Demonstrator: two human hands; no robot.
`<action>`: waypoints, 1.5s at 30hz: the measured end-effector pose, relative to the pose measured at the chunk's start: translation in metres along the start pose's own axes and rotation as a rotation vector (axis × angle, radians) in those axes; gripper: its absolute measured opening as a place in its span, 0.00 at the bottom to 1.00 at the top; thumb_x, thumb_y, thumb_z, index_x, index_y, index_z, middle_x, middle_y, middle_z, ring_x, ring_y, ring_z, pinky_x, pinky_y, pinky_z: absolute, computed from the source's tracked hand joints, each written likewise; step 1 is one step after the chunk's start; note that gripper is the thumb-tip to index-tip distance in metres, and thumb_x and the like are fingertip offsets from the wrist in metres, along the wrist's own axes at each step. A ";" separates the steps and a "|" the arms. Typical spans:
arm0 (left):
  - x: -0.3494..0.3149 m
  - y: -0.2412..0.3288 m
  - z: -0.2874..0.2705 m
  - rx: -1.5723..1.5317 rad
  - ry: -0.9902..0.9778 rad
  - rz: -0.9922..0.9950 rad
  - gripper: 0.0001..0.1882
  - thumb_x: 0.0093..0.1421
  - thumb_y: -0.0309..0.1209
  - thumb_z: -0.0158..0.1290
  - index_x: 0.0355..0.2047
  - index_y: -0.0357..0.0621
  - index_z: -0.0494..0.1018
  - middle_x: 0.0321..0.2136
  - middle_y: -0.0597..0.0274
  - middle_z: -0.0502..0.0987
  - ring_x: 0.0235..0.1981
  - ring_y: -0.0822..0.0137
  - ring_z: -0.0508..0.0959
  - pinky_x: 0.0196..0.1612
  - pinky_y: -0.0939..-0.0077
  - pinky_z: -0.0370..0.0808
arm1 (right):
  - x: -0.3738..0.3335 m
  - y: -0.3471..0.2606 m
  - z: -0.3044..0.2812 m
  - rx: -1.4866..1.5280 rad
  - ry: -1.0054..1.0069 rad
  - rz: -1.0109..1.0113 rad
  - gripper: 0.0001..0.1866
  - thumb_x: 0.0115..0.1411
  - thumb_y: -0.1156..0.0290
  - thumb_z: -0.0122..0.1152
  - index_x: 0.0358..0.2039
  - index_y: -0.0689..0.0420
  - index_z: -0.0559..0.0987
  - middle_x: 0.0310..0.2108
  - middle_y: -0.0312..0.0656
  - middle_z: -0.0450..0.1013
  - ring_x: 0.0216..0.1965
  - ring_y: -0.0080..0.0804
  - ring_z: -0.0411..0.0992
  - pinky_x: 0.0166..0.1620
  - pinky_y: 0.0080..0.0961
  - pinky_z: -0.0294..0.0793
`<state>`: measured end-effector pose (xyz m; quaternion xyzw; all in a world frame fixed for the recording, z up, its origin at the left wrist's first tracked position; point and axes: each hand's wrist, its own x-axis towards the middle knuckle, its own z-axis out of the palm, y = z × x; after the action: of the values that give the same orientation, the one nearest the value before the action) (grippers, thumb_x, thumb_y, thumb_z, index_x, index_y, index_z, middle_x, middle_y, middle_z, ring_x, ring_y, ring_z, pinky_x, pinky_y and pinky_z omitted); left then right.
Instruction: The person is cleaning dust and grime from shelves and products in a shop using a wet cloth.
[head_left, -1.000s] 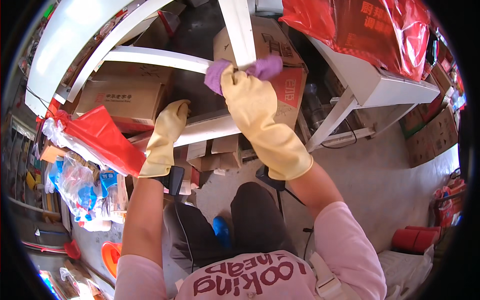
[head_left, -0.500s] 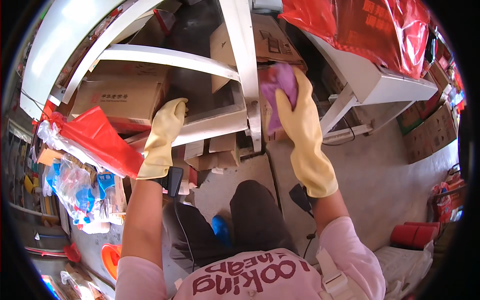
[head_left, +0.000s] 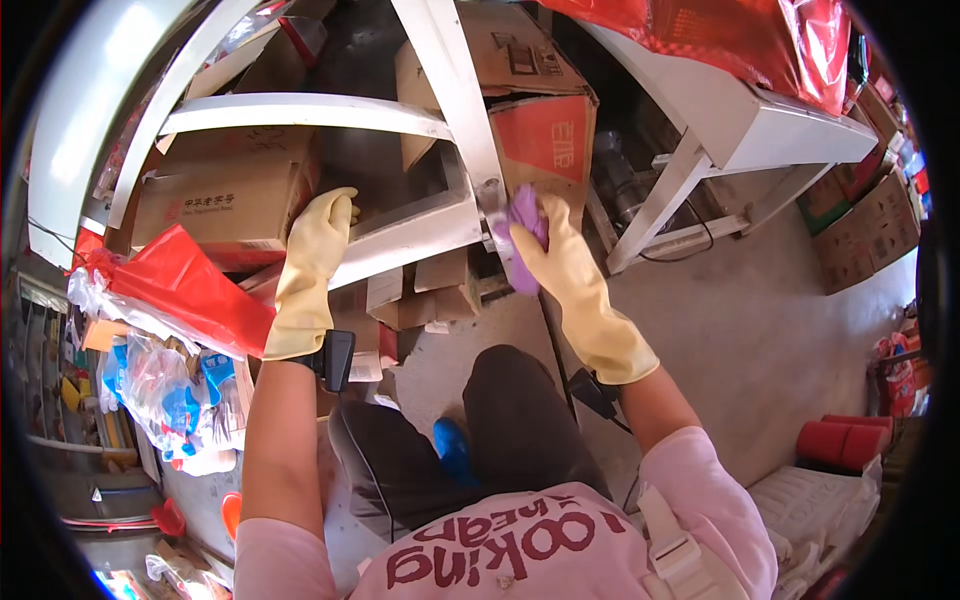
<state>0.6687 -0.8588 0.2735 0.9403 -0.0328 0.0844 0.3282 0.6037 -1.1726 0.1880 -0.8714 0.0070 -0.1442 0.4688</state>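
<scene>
Yellow rubber gloves cover both my hands. My right hand (head_left: 545, 235) is closed on a purple cloth (head_left: 522, 262), which lies against the lower part of a white table leg (head_left: 452, 85). My left hand (head_left: 322, 232) reaches across the white lower rail (head_left: 405, 243) beside a brown carton (head_left: 215, 200). Its fingers are curled inward, and whatever they may grip is hidden. Right behind the cloth stands another carton with a red panel (head_left: 545, 140).
A red plastic bag (head_left: 200, 290) hangs left of my left forearm, above clear and blue packaging (head_left: 165, 385). Flattened cardboard (head_left: 430, 290) lies under the rail. To the right stands a second white table (head_left: 770, 130) with red plastic on top. Red rolls (head_left: 845, 442) sit farther right.
My right hand and the purple cloth have moved down and left, from before the carton to the white leg, uncovering the red panel. My left hand stays at the rail. The view has shifted slightly.
</scene>
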 end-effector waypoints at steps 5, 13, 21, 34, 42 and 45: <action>0.003 -0.010 -0.003 -0.031 0.001 0.016 0.17 0.73 0.33 0.46 0.54 0.38 0.77 0.41 0.50 0.84 0.42 0.62 0.85 0.49 0.71 0.78 | 0.026 -0.074 -0.009 0.219 0.166 -0.464 0.23 0.61 0.70 0.66 0.56 0.57 0.75 0.42 0.53 0.77 0.44 0.54 0.77 0.46 0.41 0.77; 0.002 -0.001 -0.002 -0.047 -0.024 -0.009 0.18 0.74 0.35 0.46 0.56 0.38 0.77 0.43 0.48 0.84 0.43 0.63 0.84 0.47 0.72 0.80 | 0.001 0.067 0.069 -0.084 -0.015 -0.188 0.21 0.65 0.67 0.60 0.57 0.59 0.72 0.43 0.61 0.78 0.45 0.62 0.78 0.47 0.46 0.77; -0.001 -0.006 -0.006 -0.020 0.006 0.039 0.17 0.74 0.34 0.46 0.55 0.39 0.77 0.42 0.48 0.84 0.43 0.61 0.85 0.48 0.71 0.80 | 0.006 -0.018 0.009 0.129 0.301 -0.360 0.22 0.60 0.64 0.68 0.53 0.55 0.76 0.41 0.52 0.79 0.40 0.55 0.79 0.44 0.43 0.78; -0.002 0.000 -0.004 -0.001 0.001 0.008 0.17 0.74 0.35 0.46 0.55 0.41 0.77 0.42 0.49 0.85 0.44 0.61 0.85 0.49 0.71 0.79 | -0.010 0.099 0.042 -0.352 0.041 -0.091 0.19 0.60 0.64 0.67 0.51 0.50 0.78 0.45 0.48 0.79 0.44 0.49 0.79 0.44 0.41 0.80; -0.001 -0.001 -0.004 -0.024 -0.031 0.012 0.18 0.74 0.36 0.46 0.56 0.40 0.77 0.42 0.50 0.85 0.45 0.61 0.85 0.48 0.72 0.78 | 0.023 0.006 0.025 -0.336 0.085 -0.419 0.18 0.56 0.71 0.67 0.48 0.52 0.76 0.37 0.50 0.78 0.38 0.51 0.79 0.39 0.47 0.78; 0.001 0.000 -0.004 -0.010 -0.032 0.020 0.18 0.75 0.36 0.46 0.56 0.40 0.77 0.42 0.50 0.85 0.45 0.61 0.85 0.49 0.72 0.78 | 0.011 0.086 0.063 -0.581 -0.188 -0.263 0.20 0.57 0.70 0.66 0.51 0.49 0.77 0.41 0.48 0.80 0.44 0.49 0.81 0.43 0.45 0.80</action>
<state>0.6687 -0.8563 0.2765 0.9395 -0.0478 0.0726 0.3313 0.6412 -1.1714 0.0876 -0.9716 -0.1081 -0.1146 0.1765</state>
